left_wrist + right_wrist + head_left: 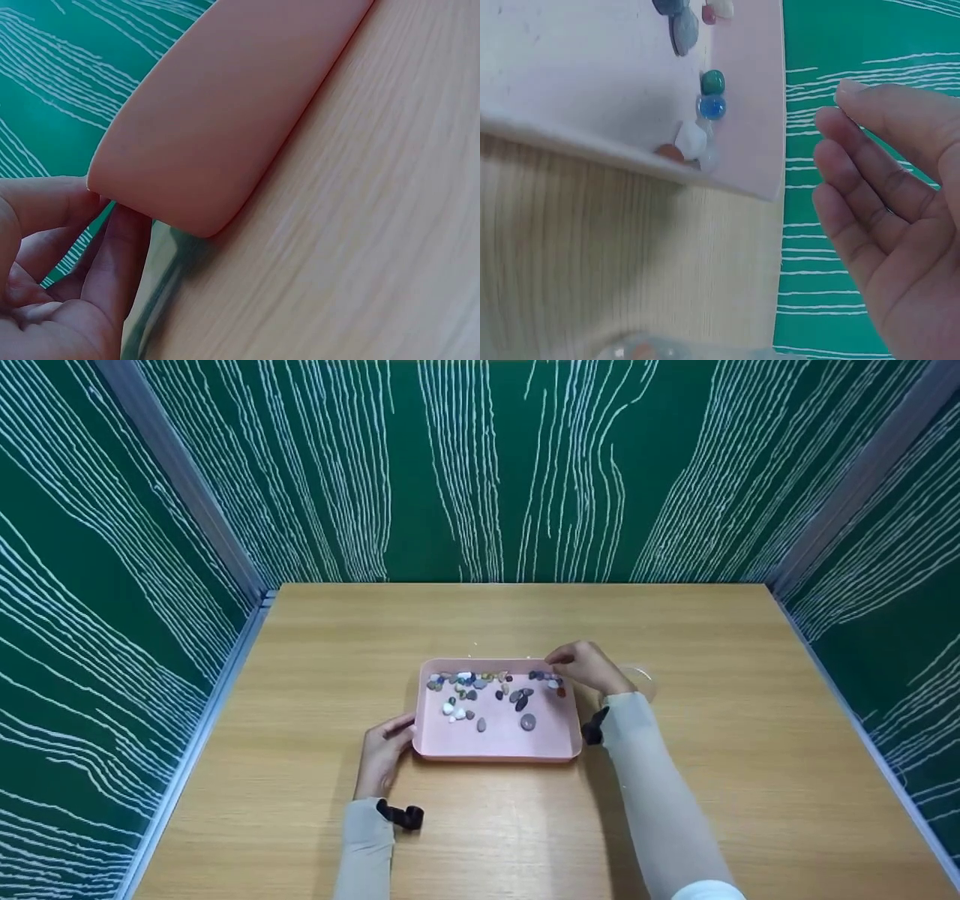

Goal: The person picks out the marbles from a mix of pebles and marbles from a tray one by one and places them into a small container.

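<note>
A shallow pink tray (502, 742) sits on the wooden table with many small stones in it. At its left side, my left hand (386, 750) holds the edge; in the left wrist view, the thumb is at the rim corner and the fingers lie against the outer wall. My right hand (589, 666) is above the tray's far right corner. Its fingers are loosely bent in the right wrist view, thumb tip close to the index fingertip, with no stone showing between them. Near it lie a green stone (713, 82), a blue bead (712, 107) and a white stone (691, 138).
A clear round bowl (642, 681) stands right of the tray, partly hidden by the right wrist. Dark oval stones (521, 703) and a grey round stone (528, 722) lie mid-tray; mixed stones line its far wall. Green panels with white lines (525, 472) enclose the table (495, 840).
</note>
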The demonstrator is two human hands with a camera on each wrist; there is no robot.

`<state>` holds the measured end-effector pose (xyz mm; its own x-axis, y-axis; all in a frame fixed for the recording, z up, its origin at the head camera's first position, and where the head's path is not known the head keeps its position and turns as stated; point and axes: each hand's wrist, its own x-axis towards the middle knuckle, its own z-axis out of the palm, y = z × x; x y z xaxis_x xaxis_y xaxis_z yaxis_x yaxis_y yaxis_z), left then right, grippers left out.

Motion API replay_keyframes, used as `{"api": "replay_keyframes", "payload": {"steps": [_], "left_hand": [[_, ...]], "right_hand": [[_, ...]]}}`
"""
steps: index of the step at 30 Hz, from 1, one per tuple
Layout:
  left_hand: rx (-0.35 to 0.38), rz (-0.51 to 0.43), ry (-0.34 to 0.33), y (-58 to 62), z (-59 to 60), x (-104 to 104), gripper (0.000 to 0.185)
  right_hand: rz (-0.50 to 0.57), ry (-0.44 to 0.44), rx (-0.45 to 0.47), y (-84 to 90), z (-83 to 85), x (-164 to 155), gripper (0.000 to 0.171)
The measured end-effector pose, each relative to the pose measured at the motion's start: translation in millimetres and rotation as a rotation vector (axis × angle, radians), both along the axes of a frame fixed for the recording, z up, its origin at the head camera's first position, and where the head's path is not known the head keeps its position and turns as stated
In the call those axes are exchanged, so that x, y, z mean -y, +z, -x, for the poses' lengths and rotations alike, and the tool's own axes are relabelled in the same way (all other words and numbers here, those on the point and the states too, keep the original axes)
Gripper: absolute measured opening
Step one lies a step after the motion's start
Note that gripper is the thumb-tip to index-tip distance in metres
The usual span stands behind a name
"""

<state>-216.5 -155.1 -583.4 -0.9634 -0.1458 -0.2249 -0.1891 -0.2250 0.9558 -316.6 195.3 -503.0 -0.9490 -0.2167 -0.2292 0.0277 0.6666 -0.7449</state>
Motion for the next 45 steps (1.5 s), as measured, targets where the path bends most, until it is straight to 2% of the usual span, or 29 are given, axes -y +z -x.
{"api": "replay_keyframes", "payload": {"steps": [5, 11, 20, 29, 31, 36, 42, 45], "left_hand": [[-0.025, 0.01, -0.008, -0.2, -0.9, 1, 0.037], [-0.001, 0.002, -0.001, 0.0, 0.1, 0, 0.037], [0.004, -0.006, -0.01, 0.3, 0.4, 0, 0.038], [-0.001, 0.003, 0.004, 0.2, 0.3, 0, 0.036], [-0.008, 0.004, -0.001, 0.0, 0.4, 0, 0.036], [-0.014, -0.004, -0.007, -0.4, 0.4, 0, 0.035], [-0.006, -0.013, -0.013, -1.1, 0.5, 0, 0.036], [-0.003, -0.012, -0.011, -1.1, 0.9, 0, 0.036]], "right_hand": [[-0.001, 0.027, -0.004, -2.3, 3.3, 8, 0.026], [0.036, 0.04, 0.034, -6.5, 5.3, 11, 0.027], [-0.006, 0.055, 0.052, -10.3, 8.5, 14, 0.024], [-0.136, 0.043, 0.078, -11.7, 8.9, 25, 0.031], [-0.156, 0.055, 0.062, -13.2, 8.9, 26, 0.033], [-0.178, 0.147, -0.047, -20.2, 10.2, 26, 0.034], [-0.177, 0.145, -0.045, -25.2, 11.2, 28, 0.037], [-0.211, 0.163, -0.08, -26.0, 11.7, 29, 0.037]]}}
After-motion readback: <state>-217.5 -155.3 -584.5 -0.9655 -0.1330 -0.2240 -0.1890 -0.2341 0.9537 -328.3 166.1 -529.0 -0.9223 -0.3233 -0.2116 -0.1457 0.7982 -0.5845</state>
